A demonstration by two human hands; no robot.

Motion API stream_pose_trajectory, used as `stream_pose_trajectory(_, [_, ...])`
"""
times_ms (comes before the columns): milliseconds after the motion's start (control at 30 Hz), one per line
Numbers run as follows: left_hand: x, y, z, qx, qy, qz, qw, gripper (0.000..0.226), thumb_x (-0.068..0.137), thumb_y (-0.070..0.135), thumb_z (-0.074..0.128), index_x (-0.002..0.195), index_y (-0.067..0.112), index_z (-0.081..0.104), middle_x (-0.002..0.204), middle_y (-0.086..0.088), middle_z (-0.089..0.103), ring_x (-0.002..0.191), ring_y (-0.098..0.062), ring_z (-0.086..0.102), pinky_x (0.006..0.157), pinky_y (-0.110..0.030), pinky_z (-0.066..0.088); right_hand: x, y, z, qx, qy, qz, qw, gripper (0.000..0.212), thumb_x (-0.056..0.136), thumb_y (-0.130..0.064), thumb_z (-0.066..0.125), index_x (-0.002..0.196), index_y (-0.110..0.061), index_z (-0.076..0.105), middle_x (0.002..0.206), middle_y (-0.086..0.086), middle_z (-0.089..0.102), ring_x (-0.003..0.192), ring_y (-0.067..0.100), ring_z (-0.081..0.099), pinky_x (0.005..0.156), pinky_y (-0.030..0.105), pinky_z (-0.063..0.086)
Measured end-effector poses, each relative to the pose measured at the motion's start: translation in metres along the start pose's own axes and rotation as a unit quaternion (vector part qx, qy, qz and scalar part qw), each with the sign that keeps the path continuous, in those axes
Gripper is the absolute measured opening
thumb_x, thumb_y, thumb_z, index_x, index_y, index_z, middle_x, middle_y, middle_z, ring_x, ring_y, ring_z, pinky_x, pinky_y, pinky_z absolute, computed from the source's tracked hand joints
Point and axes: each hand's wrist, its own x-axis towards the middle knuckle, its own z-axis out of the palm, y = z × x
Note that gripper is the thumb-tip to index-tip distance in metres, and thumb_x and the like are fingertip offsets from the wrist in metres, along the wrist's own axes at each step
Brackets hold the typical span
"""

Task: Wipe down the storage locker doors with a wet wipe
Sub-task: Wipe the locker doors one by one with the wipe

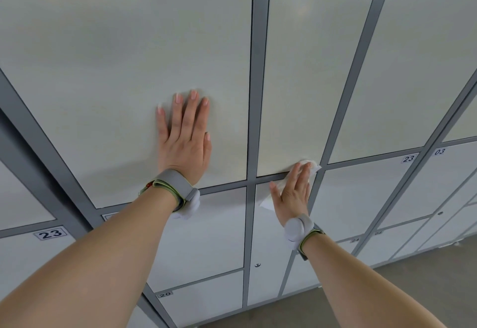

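Note:
White locker doors in grey frames fill the view. My left hand (184, 136) lies flat with straight fingers on the large upper door (116, 56). My right hand (293, 194) presses a white wet wipe (313, 166) with straight fingers against the grey horizontal rail (271, 177) at the bottom edge of the narrower upper door (296, 69). The wipe pokes out past the fingertips and below the thumb; most of it is hidden under the palm.
Lower doors (206, 237) carry number labels such as 23 (50, 233) and 20 (164, 294), and a small round lock (257, 265). More lockers run off to the right, above a grey floor (387, 289).

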Motion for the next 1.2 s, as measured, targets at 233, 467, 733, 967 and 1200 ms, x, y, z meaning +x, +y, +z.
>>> stream_pose_trajectory(233, [-0.001, -0.003, -0.005, -0.020, -0.016, 0.012, 1.000, 0.059, 0.089, 0.016, 0.040, 0.145, 0.006, 0.025, 0.151, -0.011, 0.021, 0.139, -0.036, 0.010, 0.116, -0.046, -0.008, 0.005, 0.007, -0.012, 0.027, 0.023, 0.009, 0.999, 0.076, 0.097, -0.046, 0.035, 0.149, -0.012, -0.009, 0.155, 0.010, -0.023, 0.144, 0.019, -0.015, 0.118, 0.034, -0.005])
stream_pose_trajectory(467, [-0.003, -0.011, -0.021, -0.065, -0.050, 0.037, 0.996, 0.061, 0.087, 0.015, 0.039, 0.145, 0.002, 0.023, 0.152, -0.017, 0.023, 0.141, -0.035, 0.011, 0.117, -0.045, -0.004, -0.005, -0.021, 0.009, 0.128, -0.005, 0.027, 0.991, 0.083, 0.097, -0.033, 0.045, 0.146, -0.006, -0.016, 0.150, 0.015, -0.031, 0.141, 0.024, -0.025, 0.112, 0.023, -0.008])
stream_pose_trajectory(733, [-0.007, -0.050, -0.039, -0.024, -0.028, 0.023, 0.999, 0.062, 0.086, 0.014, 0.044, 0.144, 0.001, 0.027, 0.151, -0.020, 0.024, 0.140, -0.036, 0.012, 0.118, -0.043, -0.006, -0.035, -0.047, 0.040, 0.120, -0.036, -0.097, 0.987, 0.098, 0.087, -0.069, 0.024, 0.144, 0.000, -0.015, 0.145, 0.008, -0.037, 0.135, 0.015, -0.036, 0.111, 0.015, -0.016])
stream_pose_trajectory(967, [0.001, -0.064, -0.048, -0.017, -0.013, 0.004, 1.000, 0.061, 0.088, 0.014, 0.043, 0.144, 0.001, 0.025, 0.150, -0.023, 0.023, 0.140, -0.038, 0.009, 0.118, -0.042, -0.008, -0.031, -0.063, 0.036, 0.015, -0.015, -0.203, 0.979, 0.084, 0.092, -0.063, 0.009, 0.142, 0.000, -0.015, 0.152, 0.013, -0.025, 0.143, 0.025, -0.021, 0.118, 0.029, -0.005])
stream_pose_trajectory(1200, [0.022, -0.070, -0.058, -0.029, 0.004, -0.007, 1.000, 0.062, 0.090, 0.016, 0.041, 0.146, 0.002, 0.020, 0.151, -0.024, 0.020, 0.140, -0.038, 0.009, 0.117, -0.042, -0.007, -0.006, -0.081, 0.005, -0.049, 0.045, -0.243, 0.968, 0.076, 0.095, -0.046, 0.028, 0.147, 0.006, 0.005, 0.156, 0.017, -0.002, 0.146, 0.023, -0.007, 0.119, 0.036, 0.003])
